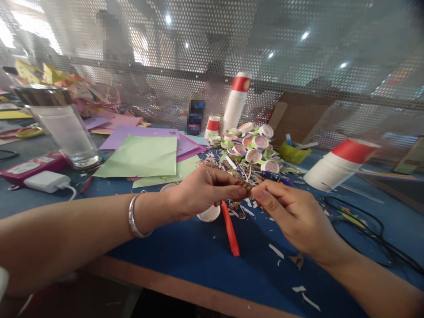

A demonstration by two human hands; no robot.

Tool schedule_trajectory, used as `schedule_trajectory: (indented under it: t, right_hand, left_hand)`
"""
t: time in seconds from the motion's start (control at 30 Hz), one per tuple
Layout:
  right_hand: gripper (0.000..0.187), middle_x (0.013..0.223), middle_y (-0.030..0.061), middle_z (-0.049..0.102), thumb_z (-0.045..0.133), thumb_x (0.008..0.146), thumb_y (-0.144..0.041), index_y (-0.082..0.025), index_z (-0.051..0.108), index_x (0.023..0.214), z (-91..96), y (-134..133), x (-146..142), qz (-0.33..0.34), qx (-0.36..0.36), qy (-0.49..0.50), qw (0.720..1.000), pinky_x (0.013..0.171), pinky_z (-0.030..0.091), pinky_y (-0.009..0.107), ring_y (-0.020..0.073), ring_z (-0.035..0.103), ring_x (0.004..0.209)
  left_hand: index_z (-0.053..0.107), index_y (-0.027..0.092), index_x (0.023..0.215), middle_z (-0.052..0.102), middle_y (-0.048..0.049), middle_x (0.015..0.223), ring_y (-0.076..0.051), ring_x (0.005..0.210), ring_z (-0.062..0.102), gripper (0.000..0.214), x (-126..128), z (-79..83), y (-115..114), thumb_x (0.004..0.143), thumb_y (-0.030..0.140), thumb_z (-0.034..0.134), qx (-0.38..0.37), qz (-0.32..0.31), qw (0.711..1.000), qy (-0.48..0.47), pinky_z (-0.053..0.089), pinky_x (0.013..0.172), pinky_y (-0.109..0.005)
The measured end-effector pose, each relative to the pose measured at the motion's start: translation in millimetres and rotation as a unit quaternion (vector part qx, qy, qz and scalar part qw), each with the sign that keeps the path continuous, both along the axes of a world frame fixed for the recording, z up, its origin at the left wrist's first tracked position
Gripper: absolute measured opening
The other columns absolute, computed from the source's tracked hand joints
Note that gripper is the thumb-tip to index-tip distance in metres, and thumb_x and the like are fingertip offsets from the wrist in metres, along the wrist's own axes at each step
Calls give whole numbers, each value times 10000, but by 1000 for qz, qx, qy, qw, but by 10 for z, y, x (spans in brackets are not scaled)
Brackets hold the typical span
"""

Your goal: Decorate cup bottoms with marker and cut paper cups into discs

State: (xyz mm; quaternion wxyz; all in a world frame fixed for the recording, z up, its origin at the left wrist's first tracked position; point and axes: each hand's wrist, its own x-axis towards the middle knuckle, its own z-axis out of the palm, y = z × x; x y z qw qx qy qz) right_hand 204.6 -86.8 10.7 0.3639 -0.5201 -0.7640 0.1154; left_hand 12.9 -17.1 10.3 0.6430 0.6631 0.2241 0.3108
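Observation:
Over the middle of the table, my left hand [202,194] pinches a small brown striped piece [244,184] between thumb and fingers. The fingers of my right hand [294,216] are closed at the other end of that piece, fingertips almost meeting the left ones. Much of the piece is covered by the fingers, so its kind cannot be made out. A red pen [231,229] lies below the hands. A small white round cup piece [210,214] sits under my left hand. Paper scraps [247,210] are scattered under and behind both hands.
Behind the hands is a pile of small cup pieces [253,155] beside a tall cup stack [236,101]. A tilted cup stack [341,163] and black cable [364,216] are right. Coloured paper [145,154], a water glass [66,128] and a power strip [33,168] are left.

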Motion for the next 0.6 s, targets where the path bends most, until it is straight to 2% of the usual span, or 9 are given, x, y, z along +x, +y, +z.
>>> schedule_trajectory:
  t: [0.1,0.33,0.47,0.6]
  right_hand:
    - [391,564,-47,425,506,1011,-453,-212,597,717,3,6,-7,-9,4,8,1000,473,308,261,107,377,503]
    - [422,562,-49,399,488,1024,-455,-211,553,686,-22,-11,9,12,-10,8,1000,474,300,262,101,360,498]
    - [487,582,-35,404,467,1024,-506,-209,496,639,-35,8,22,-6,-19,50,999,489,305,268,104,365,519]
    - [473,603,-47,356,508,980,-596,-209,525,708,-95,63,80,-29,-75,138,987,464,252,264,101,324,526]
  left_hand:
    - [662,116,697,582,26,669,-56,597,445,183,20,-34,-8,823,236,718,-50,14,998,-20,294,526,-200]
    - [638,114,657,569,27,644,-55,593,445,237,0,-31,8,792,260,768,-76,-30,996,-27,306,547,-210]
    - [662,116,688,566,27,649,-47,562,394,204,-8,-41,34,803,258,752,-82,-3,996,-34,250,507,-214]
    - [668,107,695,581,21,651,-48,588,443,195,7,-75,34,817,241,741,-88,-3,995,-43,286,525,-202]
